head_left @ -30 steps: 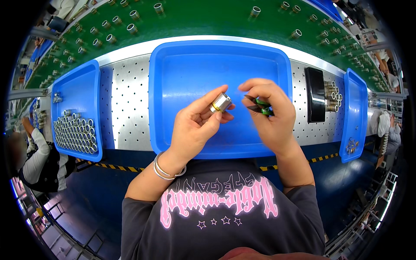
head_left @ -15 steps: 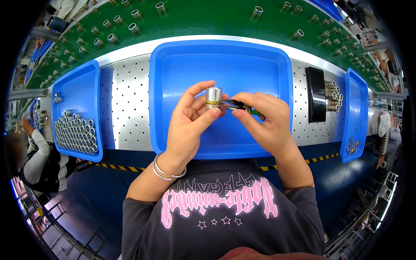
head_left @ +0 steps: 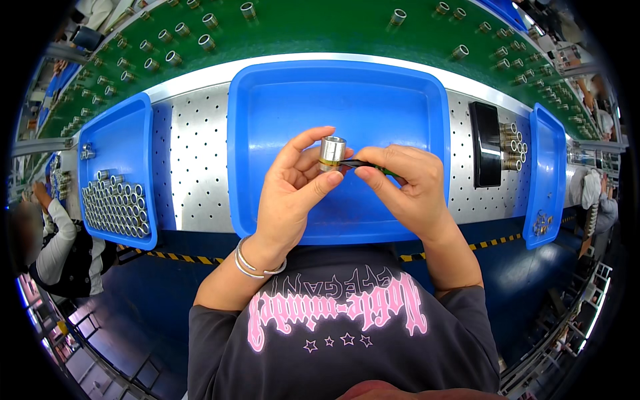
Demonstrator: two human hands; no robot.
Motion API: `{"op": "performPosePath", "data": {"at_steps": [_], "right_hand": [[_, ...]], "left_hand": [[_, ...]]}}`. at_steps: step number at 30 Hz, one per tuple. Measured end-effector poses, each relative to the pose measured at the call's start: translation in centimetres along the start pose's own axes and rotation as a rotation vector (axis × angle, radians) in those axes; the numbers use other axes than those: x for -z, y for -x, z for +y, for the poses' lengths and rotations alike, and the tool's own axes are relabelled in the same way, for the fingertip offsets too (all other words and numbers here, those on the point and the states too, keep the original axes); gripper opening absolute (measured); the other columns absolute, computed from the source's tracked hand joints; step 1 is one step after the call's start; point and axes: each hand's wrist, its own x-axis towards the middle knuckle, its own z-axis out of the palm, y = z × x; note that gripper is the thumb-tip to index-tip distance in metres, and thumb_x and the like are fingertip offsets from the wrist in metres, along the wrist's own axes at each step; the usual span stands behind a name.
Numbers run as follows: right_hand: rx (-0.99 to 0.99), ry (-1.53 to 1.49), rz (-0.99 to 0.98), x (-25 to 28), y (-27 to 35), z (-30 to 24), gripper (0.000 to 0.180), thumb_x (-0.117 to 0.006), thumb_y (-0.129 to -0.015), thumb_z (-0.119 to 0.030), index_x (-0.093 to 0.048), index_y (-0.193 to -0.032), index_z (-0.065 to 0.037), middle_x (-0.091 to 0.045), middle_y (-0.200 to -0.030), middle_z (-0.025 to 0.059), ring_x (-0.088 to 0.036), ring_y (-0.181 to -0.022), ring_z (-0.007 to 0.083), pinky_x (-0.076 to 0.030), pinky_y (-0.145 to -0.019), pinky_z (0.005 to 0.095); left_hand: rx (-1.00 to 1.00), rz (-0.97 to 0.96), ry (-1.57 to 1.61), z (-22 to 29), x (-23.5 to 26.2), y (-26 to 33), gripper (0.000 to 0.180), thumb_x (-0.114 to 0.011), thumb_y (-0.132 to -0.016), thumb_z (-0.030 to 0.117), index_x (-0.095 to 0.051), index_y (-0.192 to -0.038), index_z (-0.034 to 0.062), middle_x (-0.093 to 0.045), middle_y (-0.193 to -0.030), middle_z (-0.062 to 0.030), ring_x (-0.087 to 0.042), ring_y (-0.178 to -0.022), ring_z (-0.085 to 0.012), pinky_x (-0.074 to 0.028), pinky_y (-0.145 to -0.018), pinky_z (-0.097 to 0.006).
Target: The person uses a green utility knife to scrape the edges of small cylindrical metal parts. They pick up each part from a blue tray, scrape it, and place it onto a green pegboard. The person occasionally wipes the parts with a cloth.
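Cylinder: we see the metal cylinder (head_left: 334, 147) upright, open end up, over the large blue tray (head_left: 373, 223), with a yellow band (head_left: 328, 162) around its lower part.
Left hand: our left hand (head_left: 291, 183) pinches the cylinder low down between thumb and fingers, the index finger raised behind it.
Right hand: our right hand (head_left: 415, 185) pinches a black-tipped tool (head_left: 361, 163) with green on its handle; thumb and index finger press on it.
Tool tip: it meets the cylinder's side at the band; we cannot tell how firmly.
Done: 1 cylinder is gripped and the tool is in place; rows of cylinders (head_left: 115, 203) stand in the left tray (head_left: 120, 137).
Left: we judge this piece unfinished, the band being on it and the tool against it; a small cluster of cylinders (head_left: 517, 148) lies on the bench (head_left: 200, 150) beside a black flat device (head_left: 486, 145), and more stand on the green surface (head_left: 320, 33).
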Motion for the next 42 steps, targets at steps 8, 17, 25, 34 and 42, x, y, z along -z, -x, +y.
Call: {"op": "performPosePath", "data": {"at_steps": [8,17,25,34,42], "right_hand": [[-0.049,-0.216,0.16,-0.8,0.2,0.2,0.011,-0.067,-0.077,-0.009,-0.065,-0.087,-0.005,-0.062,-0.069,0.0068,-0.057,-0.055,0.013,-0.042,-0.051,0.0244],[-0.238,-0.516,-0.134,0.9,-5.6,3.2,0.012,-0.061,-0.084,-0.012,-0.063,-0.088,-0.001,-0.064,-0.082,0.0026,-0.056,-0.074,0.0078,-0.044,-0.065,0.0207],[-0.265,0.408,0.139,1.8,-16.5,15.2,0.021,-0.06,-0.081,-0.029,-0.067,-0.094,-0.013,-0.066,-0.094,0.0073,-0.062,-0.087,0.0259,-0.047,-0.075,0.0343],[-0.164,0.14,0.088,-0.3,-12.6,9.3,0.022,-0.065,-0.079,-0.02,-0.062,-0.1,-0.014,-0.064,-0.082,0.0065,-0.06,-0.075,0.0217,-0.046,-0.067,0.0329],[0.217,0.216,-0.081,-2.3,-4.6,1.6,0.038,-0.064,-0.07,-0.006,-0.055,-0.106,-0.013,-0.063,-0.085,0.009,-0.062,-0.073,0.0283,-0.05,-0.058,0.0361]], "left_hand": [[0.007,-0.013,0.011,0.3,0.0,0.0,0.053,-0.063,-0.081,-0.001,-0.041,-0.129,0.0022,-0.059,-0.111,-0.0148,-0.059,-0.099,-0.0172,-0.046,-0.089,-0.028],[-0.093,-0.069,-0.583,4.3,1.1,-2.6,0.057,-0.063,-0.078,-0.002,-0.043,-0.13,0.0045,-0.054,-0.116,-0.0129,-0.06,-0.089,-0.0153,-0.05,-0.076,-0.025],[-0.698,0.41,-1.63,10.0,15.8,-15.9,0.049,-0.069,-0.075,0.012,-0.053,-0.121,0.0114,-0.055,-0.118,-0.0115,-0.054,-0.107,-0.0258,-0.043,-0.091,-0.034],[-0.422,0.437,-1.485,9.7,17.1,-17.7,0.034,-0.067,-0.075,0.009,-0.06,-0.108,0.0079,-0.063,-0.103,-0.0121,-0.062,-0.091,-0.0235,-0.047,-0.08,-0.03],[-0.53,-0.306,-1.344,5.2,3.7,-6.3,0.038,-0.065,-0.07,-0.002,-0.059,-0.108,0.0052,-0.063,-0.099,-0.0117,-0.061,-0.089,-0.0269,-0.049,-0.079,-0.034]]}}
